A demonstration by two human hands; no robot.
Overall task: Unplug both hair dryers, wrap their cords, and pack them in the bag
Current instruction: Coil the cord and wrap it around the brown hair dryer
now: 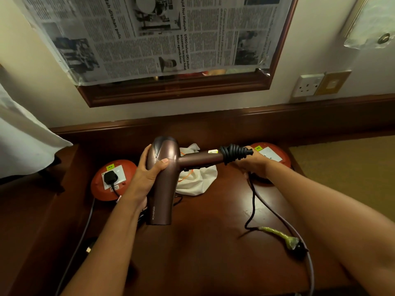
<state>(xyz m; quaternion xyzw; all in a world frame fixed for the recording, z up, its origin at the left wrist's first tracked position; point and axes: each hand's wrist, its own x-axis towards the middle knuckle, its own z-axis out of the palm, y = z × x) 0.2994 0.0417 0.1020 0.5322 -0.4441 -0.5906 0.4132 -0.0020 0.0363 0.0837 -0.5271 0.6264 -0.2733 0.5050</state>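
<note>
I have my left hand (pixel 147 176) wrapped around the barrel of the brown hair dryer (pixel 163 178), thumb across the top, holding it above the middle of the dark wooden bench (pixel 203 253). The barrel points toward the near edge and the handle sticks out to the right. My right hand (pixel 253 162) grips the end of that handle, where the black cord (pixel 234 153) is wound in several tight turns around it. The rest of the cord drops from my right hand, loops down across the bench toward the right side, and ends in a plug (pixel 299 247) lying on the bench, its neck wrapped in yellow-green tape (pixel 277 233).

A white cloth bag (pixel 196 180) with an orange drawstring lies crumpled on the bench behind the dryer, toward the far edge. Near the far left corner sits a red round base with a socket plate (pixel 113 180), and a black plug (pixel 110 177) is seated in it, its cord running off toward the near edge. A second red base (pixel 275 154) sits near the far right corner, partly hidden by my right hand. A grey cable (pixel 284 221) runs from it across the right side of the bench.

A newspaper (pixel 149 35) covers the framed mirror on the wall, and a wall socket (pixel 307 85) sits to its right.
</note>
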